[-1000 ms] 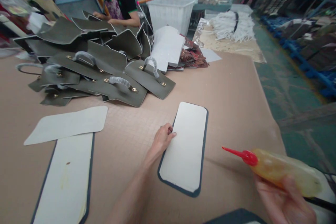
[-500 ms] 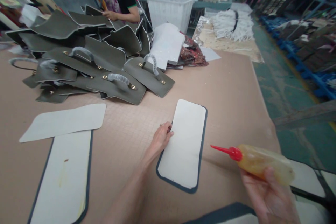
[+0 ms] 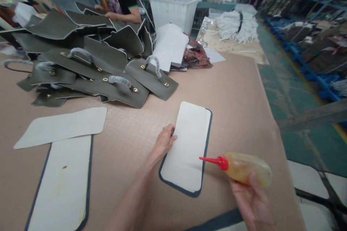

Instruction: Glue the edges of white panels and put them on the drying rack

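Two bare hands: left hand [image 3: 164, 140] curled at the 9 o'clock edge of the panel [image 3: 187, 144], pinching or not, can't tell; right hand [image 3: 252, 198] gripping the bottle [image 3: 248, 166] at 4 o'clock, red nozzle [image 3: 222, 163] aimed to 9, tip over the panel's edge. Panel, white on dark backing, lies mid-view on the table [image 3: 238, 94]. From it: second panel [image 3: 67, 184] toward 8–9 with card [image 3: 62, 126] across its 12 o'clock end, flap pile [image 3: 105, 56] toward 10–11, bin [image 3: 173, 9] at 12.
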Available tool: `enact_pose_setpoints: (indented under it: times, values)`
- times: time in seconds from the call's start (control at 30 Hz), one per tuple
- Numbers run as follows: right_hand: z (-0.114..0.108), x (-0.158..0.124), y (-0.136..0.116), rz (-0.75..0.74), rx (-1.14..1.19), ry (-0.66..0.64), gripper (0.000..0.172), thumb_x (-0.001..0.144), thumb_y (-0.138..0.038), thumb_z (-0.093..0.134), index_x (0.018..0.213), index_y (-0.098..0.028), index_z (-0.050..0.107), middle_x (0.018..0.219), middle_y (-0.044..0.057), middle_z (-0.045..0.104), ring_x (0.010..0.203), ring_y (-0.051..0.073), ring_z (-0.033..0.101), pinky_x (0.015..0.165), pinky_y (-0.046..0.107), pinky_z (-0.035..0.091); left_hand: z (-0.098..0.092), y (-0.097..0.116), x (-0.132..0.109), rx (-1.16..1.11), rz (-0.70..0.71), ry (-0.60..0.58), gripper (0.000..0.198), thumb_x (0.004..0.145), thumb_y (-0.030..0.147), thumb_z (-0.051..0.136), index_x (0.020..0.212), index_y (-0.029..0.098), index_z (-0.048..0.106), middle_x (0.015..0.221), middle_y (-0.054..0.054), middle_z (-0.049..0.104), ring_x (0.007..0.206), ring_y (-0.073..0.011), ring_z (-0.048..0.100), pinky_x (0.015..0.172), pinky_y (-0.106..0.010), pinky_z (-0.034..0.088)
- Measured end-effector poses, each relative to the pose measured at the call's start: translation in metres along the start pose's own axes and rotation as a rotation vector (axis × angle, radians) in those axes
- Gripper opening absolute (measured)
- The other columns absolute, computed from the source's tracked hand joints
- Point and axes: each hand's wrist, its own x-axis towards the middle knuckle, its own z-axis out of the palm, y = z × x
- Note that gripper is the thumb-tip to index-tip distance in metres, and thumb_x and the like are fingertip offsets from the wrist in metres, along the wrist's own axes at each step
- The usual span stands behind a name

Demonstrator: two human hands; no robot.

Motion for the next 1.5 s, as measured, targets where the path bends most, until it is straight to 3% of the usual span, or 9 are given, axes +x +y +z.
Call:
enact_pose_setpoints:
  times: [0.07,0.13,0.4,0.63,0.77,0.9,1.1,1.37,1.5]
  values:
    - [0.001,-0.003,0.005,0.024,0.014,0.001,0.066,0.046,-0.039,0.089,0.107,-0.031,0.066,0.125,-0.002,0.060,0.126,0.026,0.045,0.113,0.049,0.027,-0.002,0.002,-0.001,0.015,0.000,-0.020,0.026,0.078,0.010,0.054,0.102,0.018,0.054,0.080,0.000,0.053,0.078,-0.0175,0.051,0.073,-0.028,0.038]
    - [0.002,-0.006,0.009,0.052,0.032,-0.005,0.065,0.048,-0.038,0.089,0.108,-0.030,0.065,0.127,-0.002,0.060,0.130,0.026,0.041,0.115,0.050,0.022,-0.004,0.005,-0.002,0.057,0.006,-0.044,0.026,0.079,0.010,0.053,0.103,0.018,0.060,0.082,-0.001,0.052,0.081,-0.0184,0.051,0.076,-0.029,0.038]
    - [0.004,-0.014,0.025,0.147,0.101,0.023,0.064,0.048,-0.035,0.090,0.106,-0.027,0.066,0.122,0.001,0.064,0.128,0.027,0.044,0.114,0.049,0.026,-0.001,0.003,-0.002,0.032,-0.044,-0.027,0.036,0.079,0.013,0.056,0.112,0.025,0.063,0.089,0.000,0.045,0.077,-0.0147,0.051,0.071,-0.025,0.041]
    - [0.000,-0.020,0.041,0.237,0.168,0.010,0.064,0.056,-0.035,0.087,0.114,-0.022,0.062,0.121,0.006,0.064,0.125,0.024,0.048,0.112,0.045,0.030,0.003,0.001,-0.004,0.041,0.010,0.005,0.021,0.086,0.018,0.053,0.101,0.023,0.066,0.090,-0.001,0.049,0.082,-0.0164,0.053,0.073,-0.026,0.040]
    - [-0.001,-0.021,0.044,0.274,0.204,0.058,0.071,0.049,-0.033,0.090,0.113,-0.020,0.062,0.119,0.005,0.065,0.126,0.024,0.047,0.113,0.044,0.029,0.008,-0.004,-0.006,0.054,0.026,0.051,0.013,0.086,0.019,0.054,0.092,0.021,0.066,0.089,-0.001,0.049,0.080,-0.0158,0.052,0.071,-0.026,0.040]
    - [-0.003,-0.019,0.044,0.259,0.199,0.053,0.066,0.054,-0.033,0.087,0.114,-0.020,0.062,0.120,0.006,0.065,0.126,0.024,0.047,0.113,0.045,0.028,0.015,-0.007,-0.007,0.080,0.000,0.083,0.013,0.087,0.019,0.051,0.090,0.021,0.064,0.088,-0.001,0.050,0.080,-0.0152,0.051,0.069,-0.024,0.039]
    - [-0.005,-0.015,0.047,0.248,0.221,0.035,0.063,0.057,-0.035,0.086,0.114,-0.023,0.062,0.120,0.004,0.065,0.124,0.025,0.049,0.114,0.047,0.026,0.012,0.001,-0.007,0.164,-0.015,0.024,0.017,0.088,0.016,0.047,0.089,0.022,0.063,0.085,0.000,0.052,0.082,-0.0157,0.052,0.071,-0.024,0.038]
    - [0.011,0.005,0.039,0.141,0.357,0.014,0.033,0.074,-0.031,0.074,0.105,-0.024,0.064,0.107,0.001,0.069,0.119,0.019,0.053,0.112,0.045,0.030,0.008,-0.001,-0.009,0.147,0.016,0.018,0.017,0.088,0.018,0.047,0.090,0.023,0.064,0.084,-0.001,0.054,0.082,-0.0172,0.054,0.073,-0.025,0.039]
    - [0.024,0.016,0.040,0.125,0.412,-0.020,0.024,0.085,-0.031,0.064,0.107,-0.024,0.062,0.108,0.000,0.069,0.124,0.021,0.048,0.111,0.064,0.024,0.011,-0.005,-0.009,0.139,0.016,0.020,0.018,0.088,0.018,0.047,0.090,0.023,0.064,0.081,-0.001,0.054,0.079,-0.0172,0.054,0.070,-0.025,0.038]
